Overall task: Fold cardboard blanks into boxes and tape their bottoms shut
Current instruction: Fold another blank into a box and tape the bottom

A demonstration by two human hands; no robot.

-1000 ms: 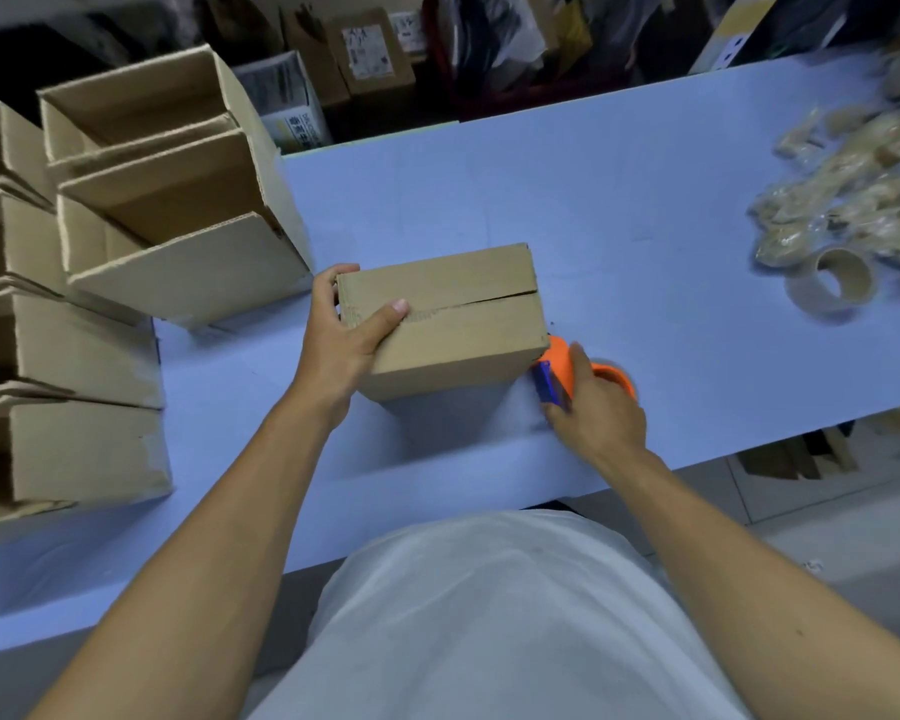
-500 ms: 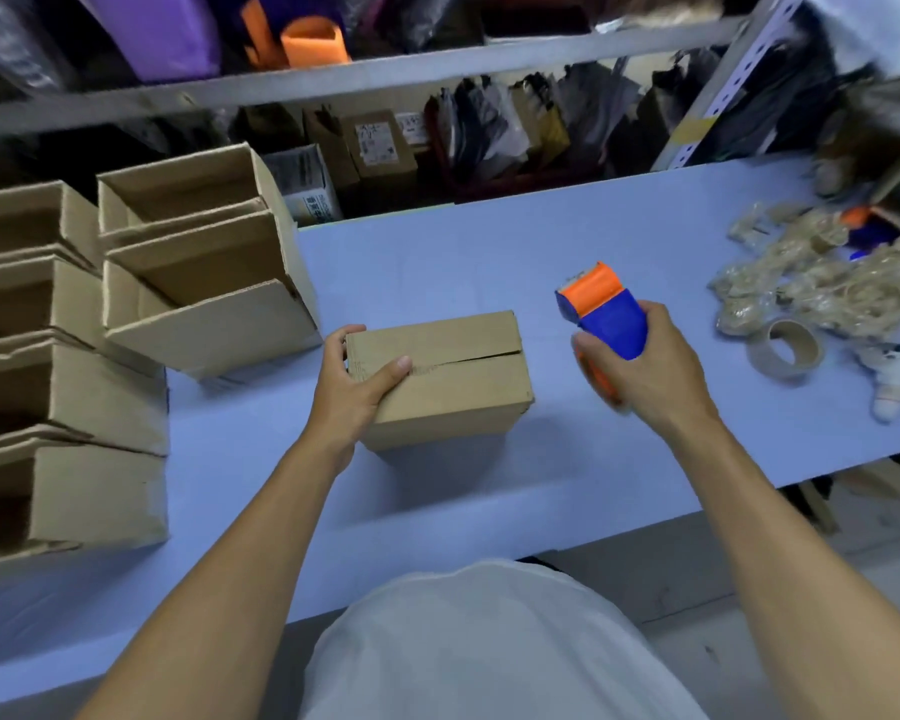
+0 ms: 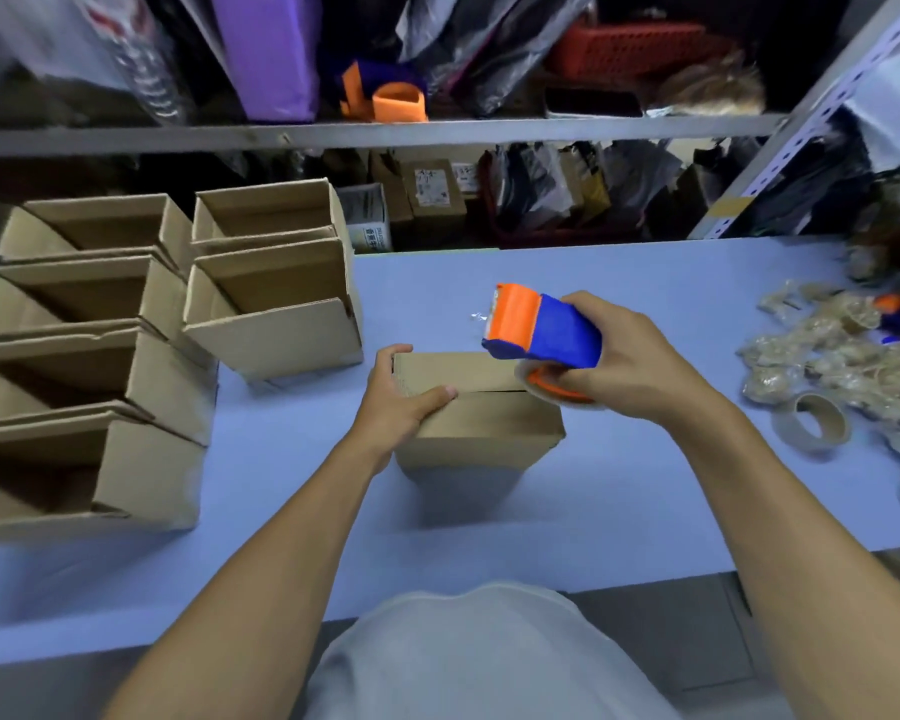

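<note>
Tape dispenser [image 3: 541, 324] now over box [image 3: 481, 407]; seam half-hidden

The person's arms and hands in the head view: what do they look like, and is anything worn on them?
Both forearms are bare, with no sleeve in view. The left hand and the right hand wear no gloves; no ring, watch or bracelet shows. Below, the torso wears a light garment.

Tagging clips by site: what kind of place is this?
Likely a small warehouse or e-commerce packing station: assembled cardboard boxes stacked on a blue table, a tape dispenser in the right hand, metal shelving crammed with bagged goods.
</note>
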